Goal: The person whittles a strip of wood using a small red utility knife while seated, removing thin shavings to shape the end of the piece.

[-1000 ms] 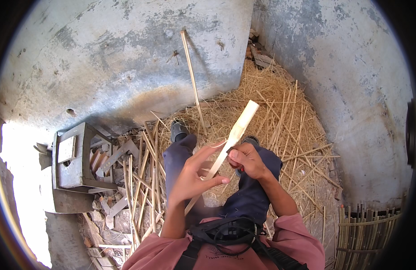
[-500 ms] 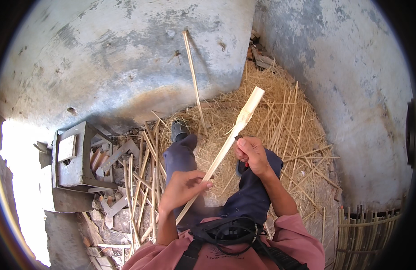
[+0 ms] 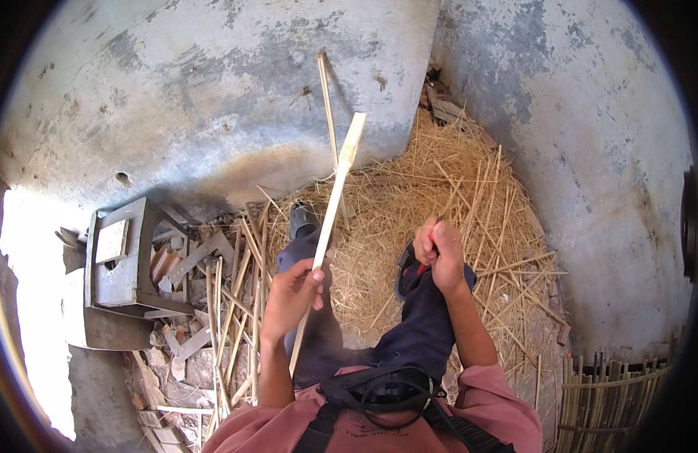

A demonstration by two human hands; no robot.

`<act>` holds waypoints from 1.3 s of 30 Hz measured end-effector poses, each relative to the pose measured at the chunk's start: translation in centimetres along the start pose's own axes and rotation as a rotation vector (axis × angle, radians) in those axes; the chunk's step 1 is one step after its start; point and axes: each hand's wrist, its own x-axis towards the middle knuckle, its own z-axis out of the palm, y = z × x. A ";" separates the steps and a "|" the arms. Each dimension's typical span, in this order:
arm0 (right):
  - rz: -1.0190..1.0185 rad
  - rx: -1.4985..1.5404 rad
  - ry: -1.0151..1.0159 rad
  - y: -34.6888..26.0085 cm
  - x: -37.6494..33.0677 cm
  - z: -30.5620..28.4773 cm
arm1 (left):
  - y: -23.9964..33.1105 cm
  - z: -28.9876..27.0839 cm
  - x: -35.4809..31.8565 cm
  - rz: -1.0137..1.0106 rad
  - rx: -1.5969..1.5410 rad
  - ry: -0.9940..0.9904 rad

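Observation:
A long pale bamboo strip [image 3: 333, 200] stands slanted before me, its broader, shaved end uppermost and its lower end near my lap. My left hand [image 3: 294, 296] is closed round its lower part, thumb and fingers pinching it. Apart from the strip, over my right knee, my right hand [image 3: 444, 257] is wrapped round a small red-handled tool [image 3: 422, 269] with a dark tip. The fingers hide most of that tool, so its exact kind does not show.
Straw-like shavings [image 3: 379, 226] and loose sticks cover the floor around my feet. More long sticks [image 3: 226, 332] lie at the left beside a grey wooden stool [image 3: 134, 241] on its side, among rubble. One stick [image 3: 328, 106] leans on the wall. A stick bundle [image 3: 609, 392] stands lower right.
The strip has swung left and more upright in my left hand, which now grips it higher up. My right hand has moved slightly right, away from the strip, with the red-handled tool.

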 end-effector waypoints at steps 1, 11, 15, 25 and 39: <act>0.002 -0.045 0.037 -0.3 0.4 -0.2 | 0.2 0.0 -0.2 0.006 -0.007 0.008; -0.046 -0.582 0.311 -3.5 0.2 0.6 | 2.1 1.4 -3.1 0.087 -0.059 -0.006; -0.207 -0.804 0.236 -5.3 -0.7 4.0 | 2.5 1.8 -4.4 0.147 -0.121 0.007; -0.362 -1.092 0.202 -8.0 -2.7 7.6 | 3.8 3.5 -5.3 0.421 0.028 0.116; -0.183 -0.769 0.300 -6.7 -6.8 1.2 | 6.5 7.5 -5.8 0.412 0.140 0.094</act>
